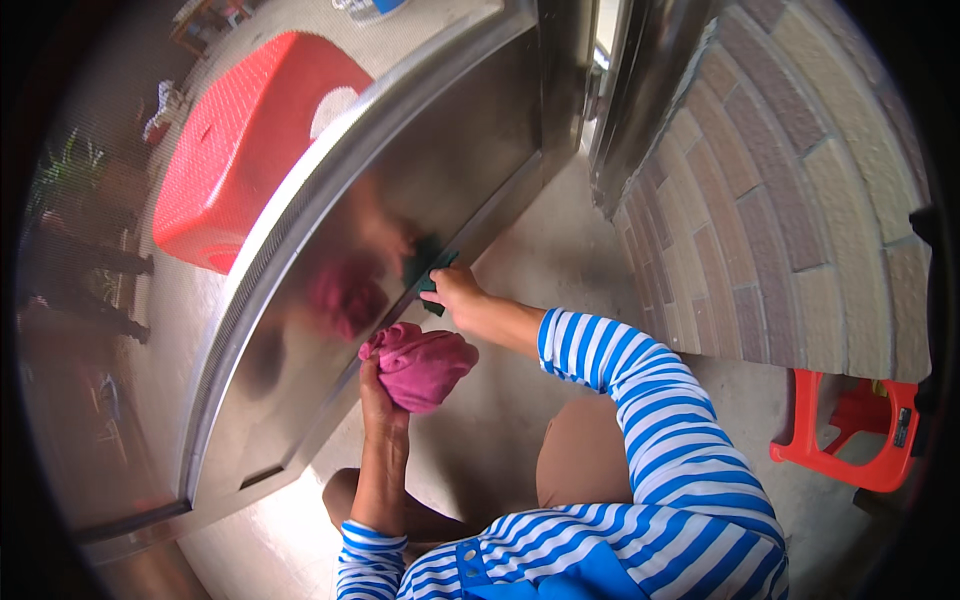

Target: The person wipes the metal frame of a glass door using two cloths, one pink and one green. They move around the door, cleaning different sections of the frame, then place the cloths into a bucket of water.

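Note:
My left hand [381, 397] holds a bunched pink cloth [424, 367] just in front of the lower part of a metal screen door [465, 127]. Farther up and to the right, my right hand [457, 292] presses a dark green cloth or pad [435, 289] against the ledge along the bottom of the door's shiny panel. Some of the green piece shows beyond my fingers; the rest is hidden under them. The panel reflects both hands and the pink cloth.
A stone-tile wall [750, 225] rises at the right, with a red plastic stool [810, 450] near its foot. Through the door's mesh, a large red plastic object [247, 150] and plants [71, 161] show. My knees are close below my hands, above the concrete-like floor [555, 247].

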Demonstrator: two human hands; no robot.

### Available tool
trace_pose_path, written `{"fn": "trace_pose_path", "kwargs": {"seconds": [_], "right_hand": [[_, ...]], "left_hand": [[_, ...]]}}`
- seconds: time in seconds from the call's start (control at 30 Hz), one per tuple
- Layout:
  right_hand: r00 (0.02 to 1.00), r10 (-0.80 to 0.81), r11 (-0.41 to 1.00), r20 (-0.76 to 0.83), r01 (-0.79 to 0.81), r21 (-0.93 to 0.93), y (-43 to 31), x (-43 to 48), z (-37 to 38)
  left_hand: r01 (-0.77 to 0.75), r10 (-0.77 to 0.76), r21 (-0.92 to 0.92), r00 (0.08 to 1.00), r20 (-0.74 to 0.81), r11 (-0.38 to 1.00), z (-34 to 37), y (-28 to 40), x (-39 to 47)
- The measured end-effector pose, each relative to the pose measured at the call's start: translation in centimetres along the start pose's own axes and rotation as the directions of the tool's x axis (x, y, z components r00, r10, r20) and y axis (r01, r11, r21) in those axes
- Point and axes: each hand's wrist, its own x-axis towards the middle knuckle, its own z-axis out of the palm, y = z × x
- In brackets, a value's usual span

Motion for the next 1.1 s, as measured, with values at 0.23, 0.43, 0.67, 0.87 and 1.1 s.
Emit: {"fn": "trace_pose_path", "kwargs": {"seconds": [0.23,0.43,0.67,0.87,1.1], "right_hand": [[0.945,-0.275,0.858,-0.174,0.323,0.399,-14.9,-1.8,-2.6],[0.583,-0.793,0.53,-0.176,0.804,0.27,-24.8,-6.3,0.1],[-0.125,-0.987,-0.16,0.099,0.785,-0.599,-25.9,-8.1,3.9],[-0.12,-0.921,-0.333,0.369,0.733,-0.593,-22.6,-9.4,3.7],[-0.161,-0.852,-0.509,0.499,0.483,-0.713,-29.5,-6.9,-0.3]], "left_hand": [[-0.114,0.112,-0.062,0.993,-0.036,0.992,2.4,-1.6,6.7],[-0.133,0.14,-0.052,0.977,0.163,0.99,11.8,-0.4,7.4],[-0.116,0.109,0.013,0.964,0.242,0.993,18.8,3.3,3.4],[-0.208,0.177,0.13,0.959,0.219,0.969,20.2,7.2,-0.8],[-0.181,0.143,0.139,0.958,0.25,0.974,17.6,11.2,-4.1]]}}
